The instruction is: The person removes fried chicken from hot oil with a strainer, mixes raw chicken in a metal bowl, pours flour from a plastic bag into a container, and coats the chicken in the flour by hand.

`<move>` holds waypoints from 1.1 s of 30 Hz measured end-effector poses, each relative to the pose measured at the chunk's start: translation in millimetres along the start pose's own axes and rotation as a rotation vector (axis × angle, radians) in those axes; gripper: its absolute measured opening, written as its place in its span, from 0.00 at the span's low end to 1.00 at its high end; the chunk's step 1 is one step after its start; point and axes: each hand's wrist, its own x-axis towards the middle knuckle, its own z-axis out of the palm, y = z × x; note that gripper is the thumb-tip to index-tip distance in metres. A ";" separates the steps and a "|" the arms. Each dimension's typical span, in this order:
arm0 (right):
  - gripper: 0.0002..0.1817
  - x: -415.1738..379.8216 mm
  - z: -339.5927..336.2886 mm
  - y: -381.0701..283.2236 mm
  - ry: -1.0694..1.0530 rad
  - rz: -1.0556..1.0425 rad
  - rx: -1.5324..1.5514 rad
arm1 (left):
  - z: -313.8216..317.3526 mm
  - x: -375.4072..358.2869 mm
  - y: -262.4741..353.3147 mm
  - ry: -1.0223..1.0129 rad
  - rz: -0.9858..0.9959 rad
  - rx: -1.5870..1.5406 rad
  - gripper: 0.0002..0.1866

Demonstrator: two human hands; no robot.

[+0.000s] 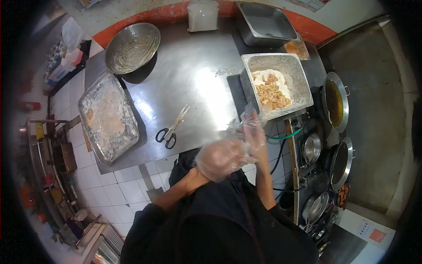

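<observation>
Both of my hands wear loose clear plastic gloves, and they meet in front of my body at the table's front edge. My left hand (222, 159) is closed, its fingers at the cuff of the plastic glove (252, 154) on the other wrist. My right hand (253, 132) points away from me with its fingers stretched out, just short of a deep metal pan (301, 90). In that pan lie small battered pieces (272, 94) beside white flour (281, 79). Black-handled scissors (172, 128) rest on the steel table (189, 75), left of my hands.
A flour-coated tray (108, 119) stands at the left edge, with a batter-smeared bowl (132, 48) behind it. At the back are a bag of white contents (202, 15) and another metal pan (267, 23). Woks of oil (335, 102) line the stove on the right.
</observation>
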 end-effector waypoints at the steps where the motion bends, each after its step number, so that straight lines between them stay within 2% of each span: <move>1: 0.34 -0.1 -4.6 -8.0 -0.029 0.023 0.197 | -4.8 6.9 -1.4 0.123 0.010 -0.021 0.14; 2: 0.39 -4.0 -10.3 -12.7 -0.133 0.087 0.585 | -7.5 8.5 -7.1 0.250 -0.063 0.092 0.19; 3: 0.39 -8.0 -9.8 -20.2 -0.128 0.085 0.588 | -7.2 10.3 -13.7 0.245 -0.060 0.090 0.19; 4: 0.41 -11.8 -8.9 -28.6 -0.164 0.105 0.737 | -4.2 10.7 -22.1 0.246 -0.314 -0.024 0.19; 5: 0.40 -13.7 -10.0 -26.7 -0.180 0.112 0.778 | 1.8 6.2 -31.8 0.245 -0.569 -0.140 0.18; 7: 0.40 -17.8 -12.2 -22.8 -0.212 0.128 0.859 | 11.1 -5.4 -51.7 0.142 -0.695 -0.473 0.15; 9: 0.33 -17.2 -12.3 -6.3 -0.022 0.206 0.744 | 5.6 -6.1 -54.0 -0.018 -0.619 -0.508 0.11; 10: 0.33 -17.4 -12.3 5.6 -0.019 0.205 0.748 | -10.9 14.9 -31.4 -0.013 -0.861 -0.750 0.09; 12: 0.26 -18.2 -12.4 24.6 0.228 -0.083 0.027 | -5.7 21.2 -32.1 0.021 -0.850 -0.835 0.09; 13: 0.26 -20.2 -11.2 18.5 0.230 -0.084 0.026 | -2.7 24.4 -32.4 0.063 -0.838 -0.923 0.09; 14: 0.22 -22.1 -7.4 5.6 0.162 -0.247 -0.186 | 0.8 29.0 -33.7 0.067 -0.836 -0.922 0.09; 15: 0.18 -24.7 -3.6 -4.9 0.092 -0.407 -0.396 | 4.4 32.8 -34.7 0.103 -0.725 -0.935 0.10; 16: 0.18 -24.4 0.0 -12.2 0.092 -0.409 -0.395 | 6.4 34.9 -34.7 0.135 -0.613 -0.946 0.12; 17: 0.20 -21.3 3.5 -19.8 0.004 -0.246 0.175 | 2.6 37.4 -29.0 0.131 -0.609 -0.945 0.12; 19: 0.27 -12.1 6.3 -29.7 -0.182 0.120 1.301 | -3.2 39.0 -12.5 0.442 -0.483 -0.734 0.19; 20: 0.31 -9.0 3.0 -26.8 -0.159 0.208 1.343 | -1.5 36.9 -6.0 0.591 -0.458 -0.635 0.23; 21: 0.31 -6.3 3.3 -14.7 -0.157 0.201 1.346 | -2.6 32.7 -6.0 0.586 -0.453 -0.636 0.23; 23: 0.28 0.9 7.5 0.7 -0.520 0.050 1.663 | -6.9 25.1 -10.5 0.132 0.064 0.225 0.21; 24: 0.28 -4.0 9.4 6.4 -0.517 0.060 1.665 | 0.3 18.6 -9.9 0.109 -0.044 0.165 0.19; 26: 0.24 -6.8 25.1 -10.7 -0.138 0.224 1.194 | 7.2 9.6 -21.0 0.149 -0.011 0.223 0.17; 27: 0.24 -5.1 32.6 -6.6 -0.143 0.223 1.190 | 9.5 7.9 -24.8 0.190 0.029 0.275 0.16; 29: 0.22 -5.3 46.0 13.0 0.104 0.095 0.796 | 8.9 4.9 -21.2 0.172 0.010 0.360 0.15; 31: 0.23 3.9 46.5 12.4 0.115 0.067 0.740 | 6.1 6.6 -23.2 0.153 0.009 0.448 0.15; 33: 0.27 9.7 45.6 -2.6 -0.020 0.016 0.934 | 3.8 3.4 -24.4 0.159 -0.001 0.329 0.12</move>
